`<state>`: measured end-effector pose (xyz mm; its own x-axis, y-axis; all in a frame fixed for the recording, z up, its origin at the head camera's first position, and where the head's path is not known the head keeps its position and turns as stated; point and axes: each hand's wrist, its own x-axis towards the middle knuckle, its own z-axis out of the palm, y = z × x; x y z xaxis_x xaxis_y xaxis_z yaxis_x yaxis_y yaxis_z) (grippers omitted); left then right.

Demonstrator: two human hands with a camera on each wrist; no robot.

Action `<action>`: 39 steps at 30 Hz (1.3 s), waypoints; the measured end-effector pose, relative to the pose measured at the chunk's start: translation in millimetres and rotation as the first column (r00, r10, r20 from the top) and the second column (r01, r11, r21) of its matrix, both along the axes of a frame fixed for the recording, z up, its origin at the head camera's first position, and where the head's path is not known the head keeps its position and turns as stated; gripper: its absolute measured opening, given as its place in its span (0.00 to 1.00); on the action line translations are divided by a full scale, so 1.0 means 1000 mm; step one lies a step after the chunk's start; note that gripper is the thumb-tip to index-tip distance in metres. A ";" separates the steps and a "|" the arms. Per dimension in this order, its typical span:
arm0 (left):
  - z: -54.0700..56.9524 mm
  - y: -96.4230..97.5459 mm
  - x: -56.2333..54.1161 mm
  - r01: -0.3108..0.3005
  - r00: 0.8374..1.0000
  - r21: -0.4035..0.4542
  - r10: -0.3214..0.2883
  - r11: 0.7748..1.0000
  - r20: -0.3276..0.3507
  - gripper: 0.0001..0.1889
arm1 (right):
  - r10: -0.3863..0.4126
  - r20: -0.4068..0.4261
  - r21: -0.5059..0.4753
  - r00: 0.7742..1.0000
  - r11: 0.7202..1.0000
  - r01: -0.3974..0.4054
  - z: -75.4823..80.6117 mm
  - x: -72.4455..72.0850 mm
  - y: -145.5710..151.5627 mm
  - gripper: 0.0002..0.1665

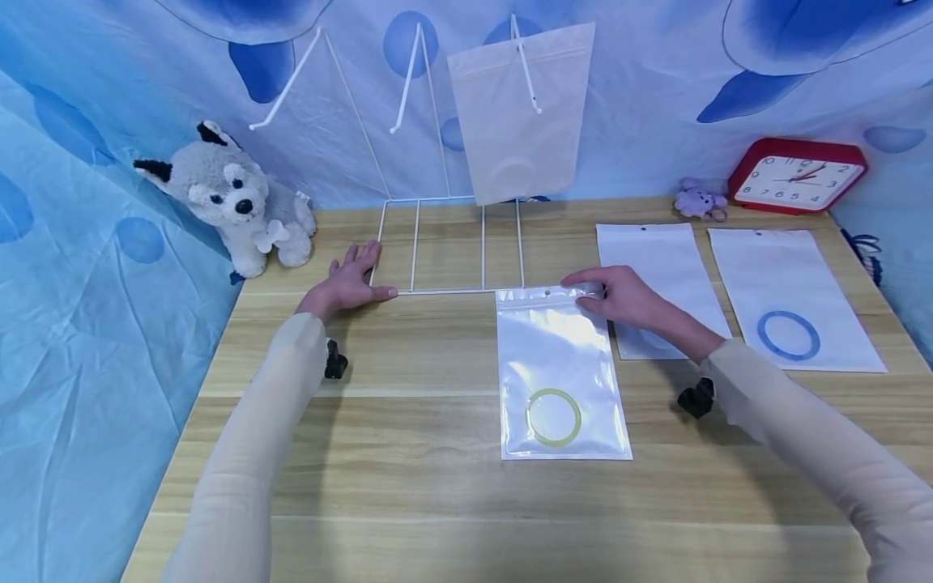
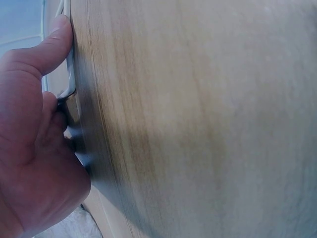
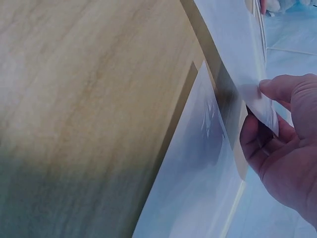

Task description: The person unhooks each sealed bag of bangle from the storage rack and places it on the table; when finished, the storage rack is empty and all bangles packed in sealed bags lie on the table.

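In the head view, a clear-fronted white zip bag (image 1: 539, 344) lies on the table with a yellow-green ring (image 1: 578, 417) inside. My right hand (image 1: 621, 298) pinches its top right corner between thumb and fingers; the right wrist view shows that corner lifted off the table. At the left front corner of a white wire display rack (image 1: 448, 291), my left hand (image 1: 346, 282) rests with fingers spread. Its thumb (image 2: 57, 42) lies along the front wire in the left wrist view. Another white bag (image 1: 525, 121) hangs on the rack's right prong.
Two more white bags lie to the right; one (image 1: 765, 275) shows a blue ring (image 1: 812, 336), the other (image 1: 649, 251) is partly under my right forearm. A plush husky (image 1: 248, 202) sits back left. A purple plush toy (image 1: 696, 200) and red clock (image 1: 798, 174) stand back right.
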<state>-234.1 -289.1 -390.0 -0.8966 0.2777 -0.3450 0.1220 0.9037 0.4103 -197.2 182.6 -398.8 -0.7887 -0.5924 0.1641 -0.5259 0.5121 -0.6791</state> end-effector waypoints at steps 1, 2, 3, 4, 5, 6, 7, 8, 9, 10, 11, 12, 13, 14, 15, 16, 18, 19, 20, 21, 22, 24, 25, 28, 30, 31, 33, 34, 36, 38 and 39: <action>0.000 0.000 0.000 0.000 1.000 -0.001 0.000 1.000 0.001 0.52 | 0.003 0.001 0.012 1.000 1.000 -0.003 0.000 -0.001 0.000 0.19; 0.000 0.000 0.000 0.000 1.000 -0.002 0.000 1.000 0.000 0.52 | 0.007 0.004 0.022 1.000 1.000 -0.007 0.000 -0.001 -0.001 0.19; 0.001 0.000 0.000 0.000 1.000 -0.002 0.000 1.000 0.000 0.52 | 0.010 0.011 0.032 1.000 0.999 -0.010 0.001 -0.001 -0.001 0.19; 0.001 0.000 0.000 0.001 1.000 -0.002 -0.001 1.000 0.002 0.52 | 0.008 0.018 0.044 1.000 0.999 -0.009 0.001 -0.002 -0.002 0.19; 0.001 0.000 0.000 0.001 1.000 -0.002 -0.001 1.000 0.002 0.52 | 0.006 0.031 0.054 1.000 0.999 -0.008 0.000 -0.003 -0.002 0.19; 0.001 0.000 0.000 0.001 1.000 -0.003 -0.001 1.000 0.004 0.52 | 0.003 0.039 0.069 0.999 0.998 -0.005 0.000 -0.003 -0.003 0.19; 0.001 0.000 0.000 0.001 1.000 -0.003 -0.001 1.000 0.005 0.52 | 0.004 0.043 0.083 0.999 0.997 -0.007 0.000 -0.004 -0.003 0.19; 0.001 0.000 0.000 0.001 1.000 -0.001 -0.001 1.000 0.005 0.52 | 0.004 0.043 0.099 0.999 0.995 -0.008 0.000 -0.005 -0.004 0.19; 0.001 0.000 0.000 0.000 1.000 0.000 0.000 1.000 0.006 0.52 | 0.004 0.042 0.115 0.999 0.993 -0.009 0.001 -0.005 -0.005 0.19; 0.001 0.000 0.000 0.000 1.000 0.000 0.000 1.000 0.007 0.52 | 0.003 0.038 0.130 0.999 0.991 -0.008 0.000 -0.006 -0.006 0.19; 0.001 0.000 0.000 -0.001 1.000 0.001 0.001 1.000 0.006 0.52 | 0.003 0.035 0.145 0.999 0.989 -0.008 0.001 -0.006 -0.006 0.19; 0.002 0.000 0.000 -0.002 1.000 0.002 0.002 1.000 0.006 0.52 | 0.001 0.031 0.158 1.000 0.987 -0.006 0.001 -0.006 -0.007 0.19; 0.001 0.000 0.000 -0.003 1.000 0.004 0.003 1.000 0.006 0.52 | 0.003 0.024 0.168 1.000 0.986 -0.007 0.001 -0.006 -0.008 0.19; 0.001 0.000 0.000 -0.003 1.000 0.006 0.003 1.000 0.005 0.52 | 0.002 0.019 0.177 1.000 0.984 -0.005 0.001 -0.006 -0.008 0.19; 0.001 0.001 0.000 -0.002 1.000 0.006 0.002 1.000 0.006 0.52 | 0.002 0.012 0.185 1.000 0.983 -0.004 0.001 -0.006 -0.009 0.19; 0.001 0.001 0.000 -0.002 1.000 0.008 0.002 1.000 0.007 0.52 | 0.004 0.004 0.189 1.000 0.982 -0.005 0.001 -0.006 -0.009 0.19; 0.000 0.001 -0.001 -0.002 1.000 0.010 0.002 1.000 0.005 0.52 | 0.017 -0.019 0.192 1.000 0.981 -0.013 0.001 -0.007 -0.010 0.18; 0.000 0.001 -0.001 -0.002 1.000 0.010 0.002 1.000 0.003 0.52 | 0.025 -0.034 0.194 0.999 0.981 -0.018 0.001 -0.007 -0.010 0.18; 0.000 0.001 -0.001 -0.003 1.000 0.011 0.003 1.000 0.002 0.52 | 0.032 -0.046 0.193 0.998 0.981 -0.022 0.000 -0.007 -0.010 0.18; -0.001 0.000 -0.001 -0.004 1.000 0.009 0.004 1.000 0.002 0.52 | 0.040 -0.056 0.193 0.998 0.981 -0.028 0.001 -0.007 -0.010 0.17; -0.001 0.000 -0.001 -0.005 1.000 0.009 0.005 1.000 0.001 0.52 | 0.045 -0.065 0.194 0.997 0.980 -0.031 0.001 -0.008 -0.010 0.17; -0.001 -0.001 -0.001 -0.006 1.000 0.007 0.006 1.000 -0.001 0.52 | 0.048 -0.070 0.197 0.996 0.980 -0.034 0.003 -0.008 -0.010 0.16; -0.002 -0.001 -0.001 -0.006 1.000 0.007 0.006 1.000 0.000 0.52 | 0.040 -0.065 0.205 0.997 0.978 -0.026 0.006 -0.009 -0.009 0.17; -0.002 -0.002 -0.001 -0.007 1.000 0.008 0.007 1.000 0.002 0.52 | 0.002 -0.051 0.198 0.999 0.980 0.008 0.021 -0.013 -0.006 0.17; -0.002 -0.001 0.000 -0.009 1.000 0.009 0.009 1.000 0.000 0.52 | -0.032 -0.051 0.176 0.998 0.984 0.041 0.034 -0.019 -0.003 0.18; -0.002 -0.001 0.000 -0.008 1.000 0.010 0.008 1.000 -0.001 0.52 | -0.053 -0.048 0.166 0.997 0.984 0.060 0.042 -0.022 -0.001 0.19; -0.002 -0.001 0.001 -0.007 1.000 0.009 0.007 1.000 -0.001 0.52 | -0.095 -0.040 0.124 0.995 0.987 0.100 0.059 -0.031 0.003 0.20; -0.002 -0.001 0.001 -0.005 1.000 0.007 0.005 1.000 -0.002 0.51 | -0.117 -0.028 0.104 0.993 0.987 0.120 0.069 -0.036 0.004 0.21; -0.002 -0.001 0.001 -0.001 1.000 0.004 0.001 1.000 -0.002 0.51 | -0.159 -0.026 0.065 0.987 0.985 0.160 0.089 -0.045 0.006 0.22; -0.001 -0.001 0.000 0.000 1.000 0.003 0.000 1.000 -0.004 0.52 | -0.202 -0.029 0.027 0.979 0.979 0.203 0.110 -0.053 0.006 0.24; -0.001 -0.001 0.000 0.000 1.000 0.004 0.000 1.000 -0.005 0.52 | -0.224 -0.033 0.004 0.974 0.975 0.224 0.120 -0.057 0.005 0.24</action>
<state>-234.3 -290.0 -390.9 -0.8984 0.2786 -0.3395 0.1236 0.9022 0.4132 -254.5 187.9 -278.7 -0.8960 -0.4027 0.1871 -0.4184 0.6246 -0.6594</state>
